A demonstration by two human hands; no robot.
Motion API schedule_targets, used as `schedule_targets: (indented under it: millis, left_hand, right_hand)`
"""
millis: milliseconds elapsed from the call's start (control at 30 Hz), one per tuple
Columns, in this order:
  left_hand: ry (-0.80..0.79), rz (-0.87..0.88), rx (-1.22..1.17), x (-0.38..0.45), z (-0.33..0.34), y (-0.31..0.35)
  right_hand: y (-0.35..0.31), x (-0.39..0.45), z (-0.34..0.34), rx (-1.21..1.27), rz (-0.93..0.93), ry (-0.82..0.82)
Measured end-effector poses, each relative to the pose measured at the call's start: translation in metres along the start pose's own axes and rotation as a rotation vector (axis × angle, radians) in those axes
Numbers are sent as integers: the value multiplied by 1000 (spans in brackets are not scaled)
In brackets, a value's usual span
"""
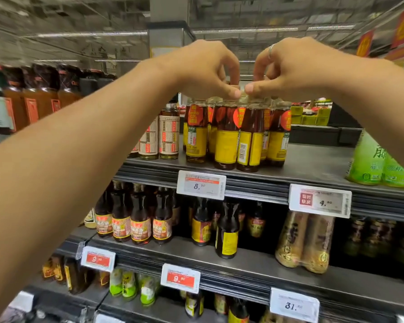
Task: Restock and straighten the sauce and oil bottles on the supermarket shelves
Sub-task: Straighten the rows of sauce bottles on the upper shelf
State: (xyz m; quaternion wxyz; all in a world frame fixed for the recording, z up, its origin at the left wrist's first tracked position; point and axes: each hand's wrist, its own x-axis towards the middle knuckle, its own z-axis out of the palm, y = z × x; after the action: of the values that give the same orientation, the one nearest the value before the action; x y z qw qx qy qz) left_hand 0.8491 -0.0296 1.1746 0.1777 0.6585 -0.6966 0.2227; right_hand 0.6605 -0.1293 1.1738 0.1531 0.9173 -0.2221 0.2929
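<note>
We have both hands up on the top grey metal shelf point(313, 164), left hand point(205, 68) and right hand point(289, 68) pinching, it seems, the caps of the upright dark yellow-labelled oil bottles point(226, 145) directly beneath. Their long axes stand vertical. Bare shelf lies to the right, before the green packs point(371, 164).

Both hands, left hand point(205, 68) and right hand point(289, 68), pinch plastic wrap point(243, 99) atop yellow-labelled bottles point(226, 145).
</note>
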Motion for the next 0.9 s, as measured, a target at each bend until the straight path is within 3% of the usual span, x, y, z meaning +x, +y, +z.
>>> schedule_targets:
  millis: [233,633,800,900]
  left_hand:
    - [-76,33,-14,5,-2,-6]
    - [-150,56,-96,4,-6,-27]
    - [-62,74,-2,6,4,-31]
    - [-15,111,32,4,10,-32]
  right_hand:
    - [1,-2,-2,276,77,-92]
    - [-2,-4,-5,402,53,-126]
    - [-3,9,8,27,92,10]
    - [-6,15,11,10,68,-14]
